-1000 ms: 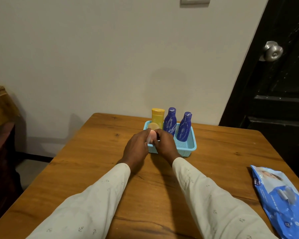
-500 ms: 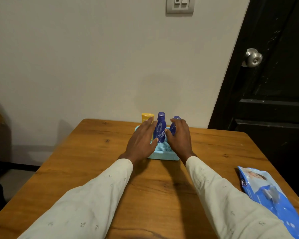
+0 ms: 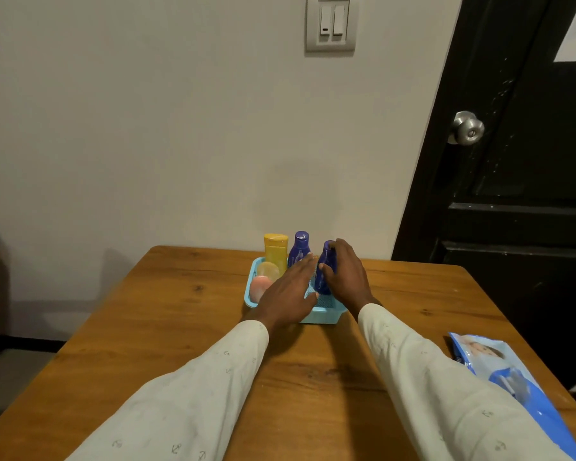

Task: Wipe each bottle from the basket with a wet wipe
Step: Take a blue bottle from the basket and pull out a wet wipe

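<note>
— What's sitting in that basket [image 3: 320, 316] at the far side of the table [image 3: 167, 321]?

— Going from the left: a pink bottle [image 3: 259, 286] and a pale one lying low, a yellow bottle [image 3: 275, 250] standing, then two blue bottles.

— And the hands?

— The left hand [image 3: 288, 297] is hovering flat over the basket, fingers straight, holding nothing. The right hand [image 3: 346, 274] is curling round the nearer blue bottle [image 3: 325, 271].

— So it's picking the first one?

— Looks like it. Next it's needing a wipe from the blue pack [image 3: 509, 384], lying well apart on the right.

Blue bottles [image 3: 300, 251] upright in turquoise basket [image 3: 323, 316].
</note>
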